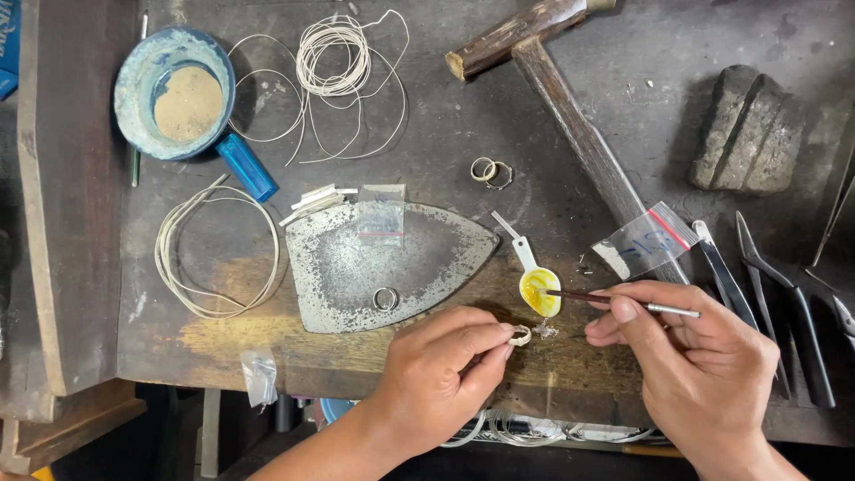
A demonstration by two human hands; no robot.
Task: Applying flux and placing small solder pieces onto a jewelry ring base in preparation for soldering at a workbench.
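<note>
**Small ring, wet brush, crowded bench**

Head view: low in the centre of the frame, the left hand point(445, 374) pinches a small ring point(521, 335) between thumb and fingertips, holding it just above the bench point(552, 374). To its right, the right hand point(695, 356) grips a thin brush point(623, 303) like a pen, its tip dipped in the yellow liquid of a little white spoon point(540, 289).

The spoon sits loose and shallow; a nudge from the brush could probably tip it and spill the liquid onto the wood. The ring is held only by its edge, so too much pressure from the brush might flick it away among the tiny bits lying beside it. An overloaded brush may drip. The hammer point(579, 134) and pliers point(784, 285) crowd the right hand's elbow room.
</note>
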